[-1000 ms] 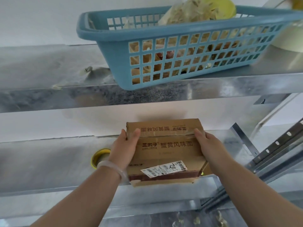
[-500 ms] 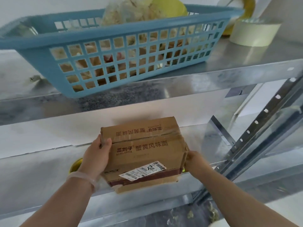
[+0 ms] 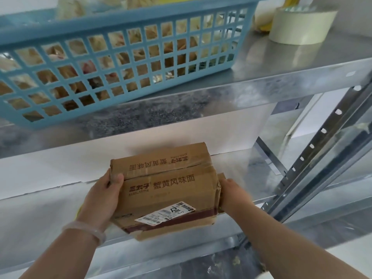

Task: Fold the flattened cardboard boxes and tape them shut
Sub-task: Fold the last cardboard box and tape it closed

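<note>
1. Hands clamp a cardboard box from both sides: the left hand wraps the near-left corner with the thumb on the top face, and the right hand presses flat against the right end, fingers hidden behind the side wall
2. Box is fully formed and sits partly on the middle shelf of a metal rack, near edge hanging over the shelf lip, top flaps folded down and meeting at a seam across the lid
3. Clear tape seems to run along that seam and a dark brown strip crosses the near face beside a shipping label; I judge this box folded and largely sealed, though the right end flap looks slightly loose
4. Upper shelf carries a blue plastic basket to the left and a pale tape roll at far right, well apart from the box
5. Remaining work, as I read it, is setting this box down and folding any further flattened boxes, none of which are visible
</note>
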Demonstrator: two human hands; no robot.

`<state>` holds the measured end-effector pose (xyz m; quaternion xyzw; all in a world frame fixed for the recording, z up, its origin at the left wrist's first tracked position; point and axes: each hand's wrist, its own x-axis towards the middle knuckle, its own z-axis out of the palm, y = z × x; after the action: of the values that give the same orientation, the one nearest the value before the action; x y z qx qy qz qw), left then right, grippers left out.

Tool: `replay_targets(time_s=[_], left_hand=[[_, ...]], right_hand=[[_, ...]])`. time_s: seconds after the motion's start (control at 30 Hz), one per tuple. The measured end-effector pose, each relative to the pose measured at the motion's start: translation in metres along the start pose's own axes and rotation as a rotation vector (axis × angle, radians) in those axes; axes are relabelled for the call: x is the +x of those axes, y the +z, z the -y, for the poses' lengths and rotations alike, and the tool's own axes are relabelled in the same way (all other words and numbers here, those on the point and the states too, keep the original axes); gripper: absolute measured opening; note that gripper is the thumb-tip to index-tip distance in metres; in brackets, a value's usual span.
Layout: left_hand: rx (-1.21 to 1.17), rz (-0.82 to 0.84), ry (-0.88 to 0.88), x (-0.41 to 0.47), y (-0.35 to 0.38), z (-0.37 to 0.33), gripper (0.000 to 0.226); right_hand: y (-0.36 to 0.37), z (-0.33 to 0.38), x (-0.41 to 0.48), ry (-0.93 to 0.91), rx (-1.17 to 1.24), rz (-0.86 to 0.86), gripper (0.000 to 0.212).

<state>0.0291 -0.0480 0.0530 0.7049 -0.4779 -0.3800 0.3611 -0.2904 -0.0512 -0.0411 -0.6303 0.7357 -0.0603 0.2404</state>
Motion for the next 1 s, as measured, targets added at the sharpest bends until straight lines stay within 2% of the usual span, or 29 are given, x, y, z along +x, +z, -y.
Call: replay_targets(time_s=[0.1,0.23,0.37,0.43,0.47,0.53,0.57,0.63,0.67,0.7,0.73,0.77,0.83,0.9,1.0], left_hand=[[-0.011,-0.006,-0.001,0.0,0.0,-0.001,0.02],[-0.011,-0.005,0.005,0.0,0.0,0.0,0.021],[-0.069,0.006,-0.019,0.002,0.0,0.002,0.022],[-0.114,0.025,-0.025,0.001,0.0,0.001,0.023],[-0.127,0.034,-0.027,0.001,0.0,0.001,0.023],[-0.136,0.051,-0.03,0.0,-0.001,0.0,0.024],[-0.148,0.061,-0.036,0.0,-0.001,-0.001,0.024],[-0.176,0.068,-0.057,0.0,-0.002,-0.001,0.025],[-0.201,0.069,-0.08,0.001,-0.002,-0.001,0.031],[-0.239,0.077,-0.11,0.001,-0.002,0.0,0.041],[-0.275,0.098,-0.135,0.001,-0.002,0.0,0.049],[-0.277,0.123,-0.135,0.0,-0.001,-0.001,0.048],[-0.201,0.145,-0.104,-0.002,0.001,-0.005,0.031],[-0.167,0.118,-0.096,-0.002,0.002,-0.007,0.025],[-0.202,0.122,-0.13,-0.001,0.0,-0.005,0.028]], right_hand=[[0.001,-0.005,0.004,0.024,0.038,-0.028,0.049],[-0.008,-0.031,0.01,0.185,0.073,-0.176,0.03],[-0.021,-0.056,0.013,0.281,-0.03,-0.177,0.035],[-0.026,-0.055,0.01,0.269,-0.116,-0.192,0.041],[-0.03,-0.048,0.008,0.251,-0.073,-0.244,0.044],[-0.04,-0.021,-0.003,0.167,0.292,-0.359,0.048],[-0.047,-0.003,-0.01,0.126,0.531,-0.353,0.053],[-0.061,0.039,-0.026,0.089,0.902,-0.182,0.081],[-0.067,0.056,-0.032,0.097,0.969,-0.07,0.094],[-0.072,0.07,-0.038,0.096,0.961,0.016,0.099],[-0.075,0.079,-0.042,0.083,0.913,0.054,0.092],[-0.077,0.085,-0.044,0.069,0.842,0.034,0.075],[-0.078,0.089,-0.044,0.061,0.725,-0.053,0.043],[-0.077,0.088,-0.042,0.083,0.689,-0.07,0.032],[-0.077,0.087,-0.042,0.108,0.722,-0.067,0.03]])
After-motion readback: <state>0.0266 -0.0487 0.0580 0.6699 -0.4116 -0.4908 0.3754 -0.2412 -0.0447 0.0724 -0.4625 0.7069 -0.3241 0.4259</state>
